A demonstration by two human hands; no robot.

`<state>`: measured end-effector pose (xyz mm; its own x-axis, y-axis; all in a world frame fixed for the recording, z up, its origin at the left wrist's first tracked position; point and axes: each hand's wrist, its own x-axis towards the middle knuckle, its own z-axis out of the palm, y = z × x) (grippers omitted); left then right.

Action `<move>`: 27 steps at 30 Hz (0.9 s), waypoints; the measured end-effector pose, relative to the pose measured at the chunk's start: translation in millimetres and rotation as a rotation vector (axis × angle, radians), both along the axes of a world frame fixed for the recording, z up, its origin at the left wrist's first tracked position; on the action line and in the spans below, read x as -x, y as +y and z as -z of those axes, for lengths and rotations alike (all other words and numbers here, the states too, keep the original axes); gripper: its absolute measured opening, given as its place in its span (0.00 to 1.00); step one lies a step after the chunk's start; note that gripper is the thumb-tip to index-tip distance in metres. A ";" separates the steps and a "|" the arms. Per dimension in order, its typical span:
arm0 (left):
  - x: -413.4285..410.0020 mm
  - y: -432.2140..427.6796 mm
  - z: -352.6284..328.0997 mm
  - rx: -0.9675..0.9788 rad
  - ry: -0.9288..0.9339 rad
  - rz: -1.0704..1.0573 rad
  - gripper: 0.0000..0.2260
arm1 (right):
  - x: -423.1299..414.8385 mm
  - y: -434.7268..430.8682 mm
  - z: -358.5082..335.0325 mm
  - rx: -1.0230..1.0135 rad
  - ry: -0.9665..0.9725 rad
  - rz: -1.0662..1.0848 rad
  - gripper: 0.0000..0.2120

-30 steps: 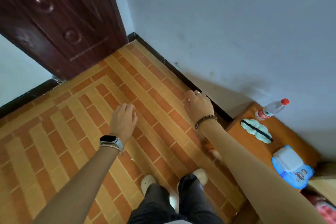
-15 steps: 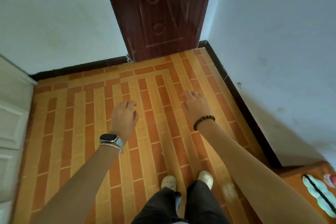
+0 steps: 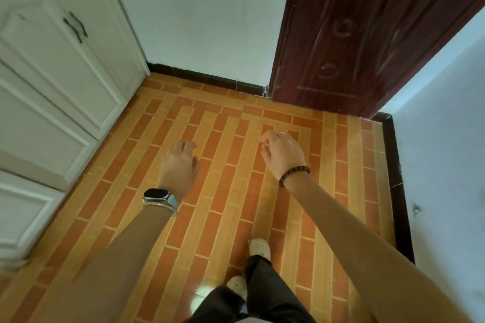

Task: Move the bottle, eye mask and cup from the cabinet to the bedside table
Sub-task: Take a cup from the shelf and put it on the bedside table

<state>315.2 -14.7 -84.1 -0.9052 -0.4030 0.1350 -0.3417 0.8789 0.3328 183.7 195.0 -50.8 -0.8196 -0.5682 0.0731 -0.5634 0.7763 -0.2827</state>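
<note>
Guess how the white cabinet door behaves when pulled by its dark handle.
Cabinet door looks like a rigid framed panel: probably swings stiffly, no flex. Handle is a slim curved bar, likely easy to hook, possibly slick.

you've got a smartwatch [image 3: 157, 195] on the left wrist: black square face, clear case, grey band. right wrist has a dark brown bead bracelet [image 3: 294, 174], thin silver ring [image 3: 281, 134] on the right hand [image 3: 284, 155], forearms bare. dark trousers [image 3: 262, 296], off-white perforated shoes [image 3: 259, 248].
</note>
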 end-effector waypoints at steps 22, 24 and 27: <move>88.0 -55.8 -6.9 0.021 0.008 -0.451 0.12 | 169.1 -114.1 2.8 0.005 -0.032 -0.402 0.09; 97.2 -73.6 -8.2 0.028 0.019 -0.478 0.12 | 179.8 -136.7 4.5 0.003 -0.030 -0.432 0.10; 116.4 -108.6 -11.1 0.040 0.032 -0.515 0.12 | 199.0 -178.4 3.0 0.012 -0.001 -0.467 0.10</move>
